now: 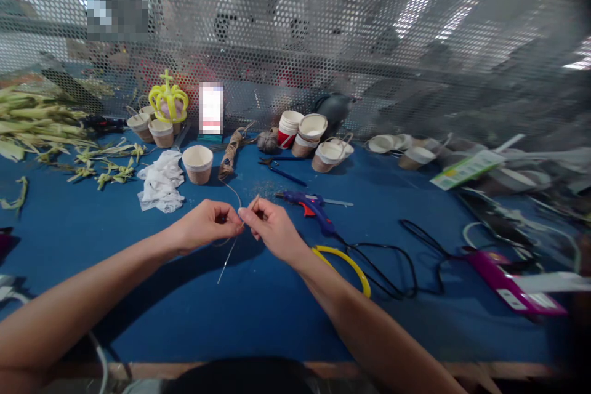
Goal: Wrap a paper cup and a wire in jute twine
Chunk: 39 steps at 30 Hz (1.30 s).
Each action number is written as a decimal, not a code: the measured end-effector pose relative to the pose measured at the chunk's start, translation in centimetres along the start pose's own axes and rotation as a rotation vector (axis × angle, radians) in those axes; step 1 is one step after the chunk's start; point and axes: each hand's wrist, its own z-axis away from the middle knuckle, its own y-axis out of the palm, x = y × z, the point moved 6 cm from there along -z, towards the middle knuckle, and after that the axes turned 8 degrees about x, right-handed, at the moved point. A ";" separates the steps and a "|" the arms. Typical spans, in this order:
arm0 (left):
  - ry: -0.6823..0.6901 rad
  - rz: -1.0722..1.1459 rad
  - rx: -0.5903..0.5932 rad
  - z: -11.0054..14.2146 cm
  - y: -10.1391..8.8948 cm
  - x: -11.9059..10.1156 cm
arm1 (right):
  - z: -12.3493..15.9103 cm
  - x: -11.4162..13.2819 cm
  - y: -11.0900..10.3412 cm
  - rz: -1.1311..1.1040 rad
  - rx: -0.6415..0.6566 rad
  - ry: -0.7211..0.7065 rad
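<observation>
My left hand and my right hand meet over the middle of the blue table, fingertips pinched together. A thin brown twine runs down from the twine bundle into my fingers. Both hands pinch it where they meet; the exact grip is partly hidden by the fingers. Below them a thin, shiny wire-like strand slants down toward the left. Just beyond my left hand stands a paper cup wrapped in brown twine, beside a crumpled white cloth.
A blue glue gun lies right of my right hand, its black cable near a yellow ring. Pliers and several cups sit behind it. At right is a purple power strip; husks lie at left.
</observation>
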 end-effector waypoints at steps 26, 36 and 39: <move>-0.015 0.014 0.025 0.1 -0.1 -0.5 | -0.2 -0.8 0.2 -0.163 0.062 0.057; -0.029 0.078 0.004 0.0 -0.1 -0.1 | -0.2 -1.0 0.3 -0.125 0.022 0.028; -0.066 0.194 0.007 0.0 0.1 0.3 | -0.1 -0.7 0.3 -0.121 0.011 0.008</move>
